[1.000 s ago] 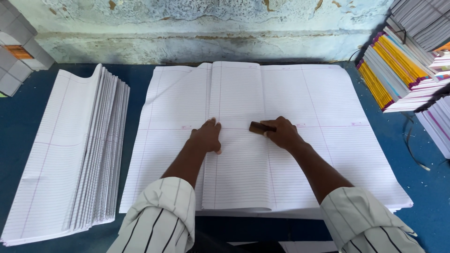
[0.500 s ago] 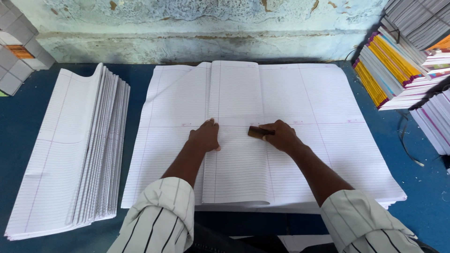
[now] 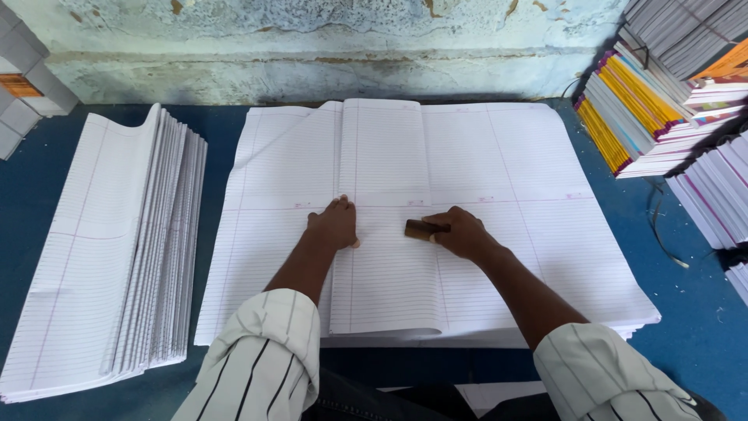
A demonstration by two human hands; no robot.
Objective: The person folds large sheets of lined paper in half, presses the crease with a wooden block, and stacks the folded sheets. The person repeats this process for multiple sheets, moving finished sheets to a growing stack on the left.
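Note:
A large stack of white ruled paper sheets (image 3: 506,164) lies on the blue table. On top of it sits a folded ruled sheet (image 3: 386,156), narrower than the stack. My left hand (image 3: 335,224) rests flat on the folded sheet's left edge, fingers together. To its right, my right hand (image 3: 461,232) grips a small brown wooden block (image 3: 417,228) and presses it on the folded sheet.
A fanned pile of folded ruled sheets (image 3: 117,249) lies at the left. Stacks of bound notebooks with coloured spines (image 3: 654,101) stand at the right, with more stacks (image 3: 721,195) below them. A worn pale wall (image 3: 312,47) backs the blue table (image 3: 686,312). Grey blocks (image 3: 23,86) sit far left.
My right hand has slid the wooden block a little leftward along the folded sheet. My left hand stays pressed in place.

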